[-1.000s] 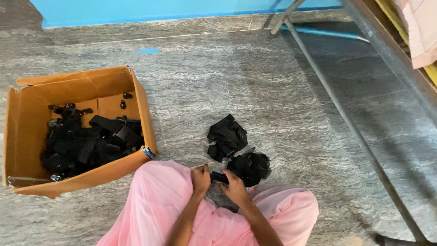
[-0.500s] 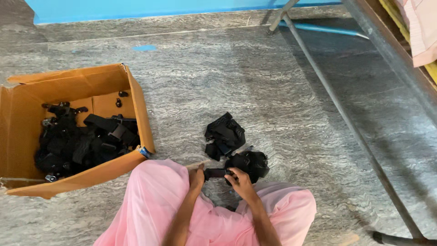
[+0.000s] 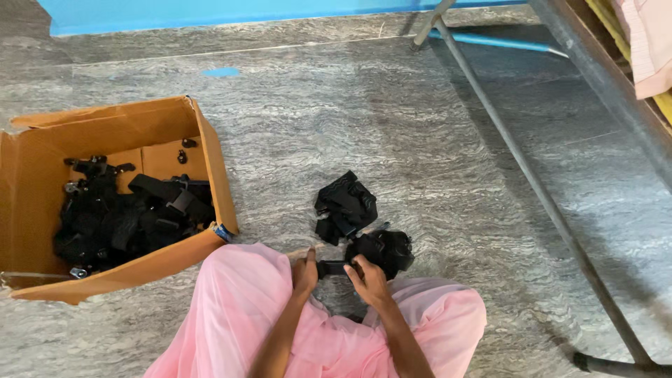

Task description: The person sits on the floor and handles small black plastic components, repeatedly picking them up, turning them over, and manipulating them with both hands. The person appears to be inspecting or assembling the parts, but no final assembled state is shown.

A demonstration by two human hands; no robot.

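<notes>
Landmark: cardboard box (image 3: pixel 112 203).
- Right of box, just past its corner: two black bundles (image 3: pixel 345 204) on floor (image 3: pixel 336 105), with hands – left hand (image 3: pixel 305 271), right hand (image 3: pixel 367 278) – just below them; narrow gap of floor between box wall and bundles.
- Beyond box: wide bare stone floor up to blue wall.
- Far right of box: slanted metal leg (image 3: pixel 532 178) crosses floor – blocks passage there.
- Inside box: black straps (image 3: pixel 126 217) fill lower part; upper right corner mostly free.

Cardboard box (image 3: pixel 210 161) at 9 o'clock, open, holding black straps and buckles (image 3: pixel 126 217). Grey stone floor (image 3: pixel 392 112). Metal frame leg (image 3: pixel 518 161) at 3 o'clock. Blue wall base (image 3: pixel 245 10) at 12 o'clock.
</notes>
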